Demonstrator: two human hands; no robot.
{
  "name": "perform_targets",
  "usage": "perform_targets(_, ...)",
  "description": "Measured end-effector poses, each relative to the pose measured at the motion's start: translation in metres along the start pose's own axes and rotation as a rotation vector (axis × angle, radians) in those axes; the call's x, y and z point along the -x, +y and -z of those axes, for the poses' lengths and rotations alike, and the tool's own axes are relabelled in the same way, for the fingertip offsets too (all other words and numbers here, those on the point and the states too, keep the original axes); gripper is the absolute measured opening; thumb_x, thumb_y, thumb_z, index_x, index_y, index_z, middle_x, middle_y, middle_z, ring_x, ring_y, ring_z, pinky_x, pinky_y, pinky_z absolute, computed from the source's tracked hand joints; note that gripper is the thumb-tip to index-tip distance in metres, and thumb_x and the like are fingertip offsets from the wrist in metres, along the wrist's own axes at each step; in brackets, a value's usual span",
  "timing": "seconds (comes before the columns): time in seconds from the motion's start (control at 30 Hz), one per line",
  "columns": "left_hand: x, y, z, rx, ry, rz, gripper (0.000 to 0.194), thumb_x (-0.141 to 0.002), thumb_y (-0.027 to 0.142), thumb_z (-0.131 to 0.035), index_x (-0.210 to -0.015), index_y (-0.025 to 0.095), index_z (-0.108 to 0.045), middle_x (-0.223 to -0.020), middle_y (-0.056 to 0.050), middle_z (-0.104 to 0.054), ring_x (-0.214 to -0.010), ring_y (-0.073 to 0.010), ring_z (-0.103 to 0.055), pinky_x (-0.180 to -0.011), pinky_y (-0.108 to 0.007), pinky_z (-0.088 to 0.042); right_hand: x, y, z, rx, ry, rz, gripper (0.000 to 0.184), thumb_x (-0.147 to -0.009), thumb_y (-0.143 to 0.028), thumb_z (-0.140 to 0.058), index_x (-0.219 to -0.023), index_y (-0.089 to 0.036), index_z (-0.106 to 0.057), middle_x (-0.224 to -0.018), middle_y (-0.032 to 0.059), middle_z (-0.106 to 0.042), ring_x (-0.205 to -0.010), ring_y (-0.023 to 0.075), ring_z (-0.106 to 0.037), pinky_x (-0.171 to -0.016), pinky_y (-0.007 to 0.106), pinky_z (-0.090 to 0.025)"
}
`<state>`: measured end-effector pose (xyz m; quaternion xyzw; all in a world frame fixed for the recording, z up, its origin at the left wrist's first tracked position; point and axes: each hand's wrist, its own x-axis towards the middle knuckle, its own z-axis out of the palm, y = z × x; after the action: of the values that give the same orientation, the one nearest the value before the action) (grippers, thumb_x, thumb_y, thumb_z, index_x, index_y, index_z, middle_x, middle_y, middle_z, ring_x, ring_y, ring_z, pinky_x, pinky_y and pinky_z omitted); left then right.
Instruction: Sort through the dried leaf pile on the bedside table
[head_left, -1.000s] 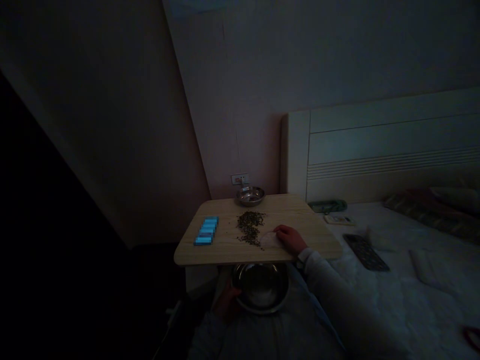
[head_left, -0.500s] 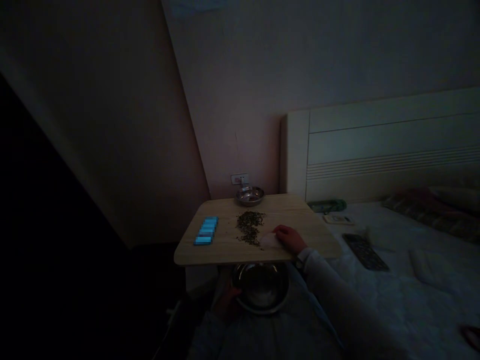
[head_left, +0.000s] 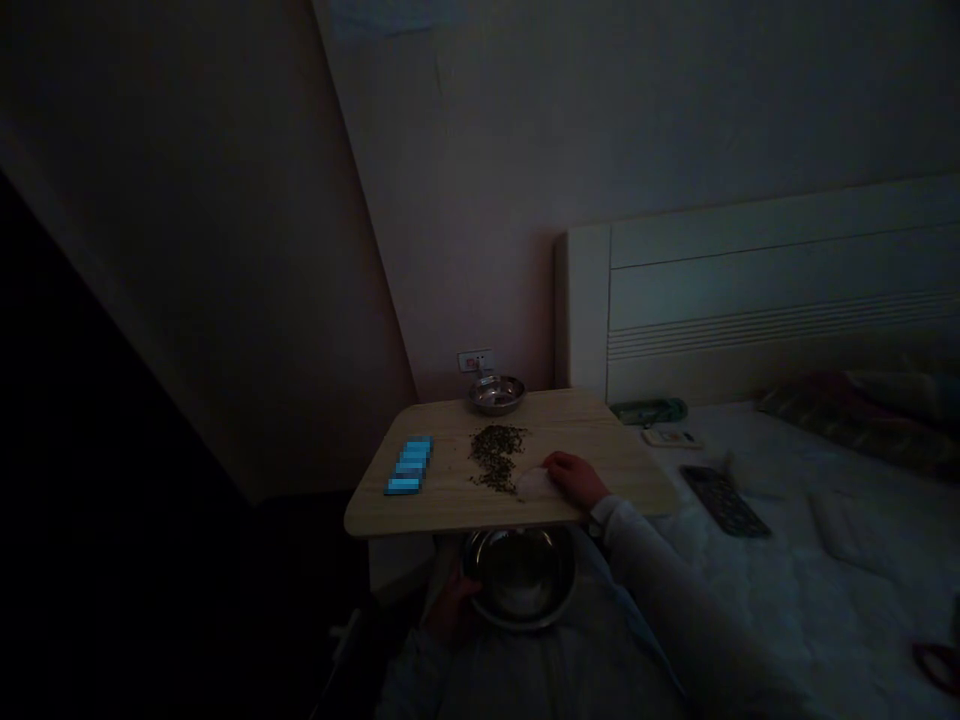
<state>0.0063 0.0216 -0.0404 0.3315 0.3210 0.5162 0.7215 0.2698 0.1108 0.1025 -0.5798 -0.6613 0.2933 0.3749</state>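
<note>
The room is very dim. My right hand (head_left: 576,479) rests on a small wooden table (head_left: 450,500), its fingers closed on a pale white piece (head_left: 534,484), perhaps a cloth or tissue. Just left of it lies a heap of small dark bits (head_left: 496,453). Below the table's near edge my left hand (head_left: 450,602) grips the rim of a large steel bowl (head_left: 520,577) held over my lap.
A smaller steel bowl (head_left: 496,393) stands at the table's far edge below a wall socket (head_left: 477,360). Blue blocks (head_left: 410,465) lie in a row at the table's left. To the right is a bed (head_left: 795,540) with a headboard, a dark patterned flat object (head_left: 724,501) and a remote-like item (head_left: 671,437).
The view has shifted slightly left. My right hand with the white piece has edged a little toward the dark heap. The left hand and bowl stay put.
</note>
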Motion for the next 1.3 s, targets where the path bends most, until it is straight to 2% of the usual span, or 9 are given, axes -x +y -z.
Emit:
perform_targets(0.17,-0.001,0.000,-0.003,0.052,0.080,0.011,0.053,-0.054,0.018,-0.071,-0.106,0.025,-0.065,-0.095,-0.005,-0.073,-0.112,-0.0328,-0.057,-0.099,-0.045,-0.038,0.003,-0.004,0.001,0.006,0.000,0.005,0.021,-0.069,-0.023,-0.046,-0.077,-0.019,-0.065,-0.076,0.0026,-0.067,-0.077,0.0175,-0.057,-0.076,0.028,-0.042)
perform_targets(0.47,0.000,-0.003,-0.008,0.066,0.117,0.017,0.053,-0.052,0.020,-0.073,-0.104,0.026,-0.064,-0.093,-0.005,-0.074,-0.116,-0.0323,-0.056,-0.100,-0.043,-0.037,0.005,-0.006,0.002,0.012,-0.028,0.003,0.022,-0.070,-0.024,-0.046,-0.077,-0.017,-0.065,-0.072,0.0024,-0.066,-0.073,0.0165,-0.057,-0.072,0.027,-0.042)
perform_targets(0.67,0.000,-0.003,-0.006,0.036,0.082,0.035,0.050,-0.054,0.022,-0.073,-0.103,0.025,-0.064,-0.089,-0.006,-0.073,-0.107,-0.0330,-0.060,-0.095,-0.045,-0.040,0.008,-0.008,0.001,0.026,-0.066,0.007,0.023,-0.067,-0.022,-0.048,-0.080,-0.017,-0.066,-0.070,0.0017,-0.065,-0.069,0.0157,-0.056,-0.067,0.026,-0.041)
perform_targets(0.83,0.002,0.000,-0.012,0.046,0.056,0.042,0.065,-0.053,0.022,-0.072,-0.117,0.025,-0.058,-0.086,-0.005,-0.073,-0.106,-0.0321,-0.061,-0.093,-0.044,-0.041,0.008,-0.006,-0.002,0.055,-0.061,0.011,0.022,-0.067,-0.021,-0.049,-0.080,-0.018,-0.066,-0.068,0.0008,-0.063,-0.067,0.0145,-0.054,-0.063,0.024,-0.039)
perform_targets(1.0,0.004,0.001,-0.019,0.075,0.065,0.056,0.069,-0.052,0.019,-0.071,-0.119,0.027,-0.056,-0.088,-0.003,-0.073,-0.102,-0.0307,-0.062,-0.092,-0.043,-0.042,0.008,-0.005,-0.003,0.078,-0.082,0.022,0.023,-0.068,-0.021,-0.049,-0.082,-0.018,-0.065,-0.066,0.0002,-0.061,-0.064,0.0136,-0.052,-0.059,0.023,-0.037)
perform_targets(1.13,0.000,-0.003,-0.017,0.062,0.090,0.078,0.068,-0.051,0.019,-0.071,-0.117,0.025,-0.058,-0.081,-0.003,-0.073,-0.096,-0.0314,-0.064,-0.089,-0.045,-0.043,0.010,-0.007,-0.004,0.076,-0.083,0.029,0.021,-0.068,-0.022,-0.048,-0.080,-0.017,-0.065,-0.066,0.0006,-0.061,-0.064,0.0137,-0.051,-0.060,0.024,-0.037)
perform_targets(1.3,-0.002,-0.001,-0.022,0.052,0.035,0.083,0.069,-0.050,0.017,-0.070,-0.117,0.025,-0.058,-0.090,-0.005,-0.073,-0.101,-0.0316,-0.062,-0.091,-0.045,-0.042,0.012,-0.007,-0.005,0.078,-0.077,0.029,0.022,-0.068,-0.023,-0.048,-0.081,-0.017,-0.066,-0.068,0.0018,-0.063,-0.067,0.0152,-0.054,-0.063,0.025,-0.039)
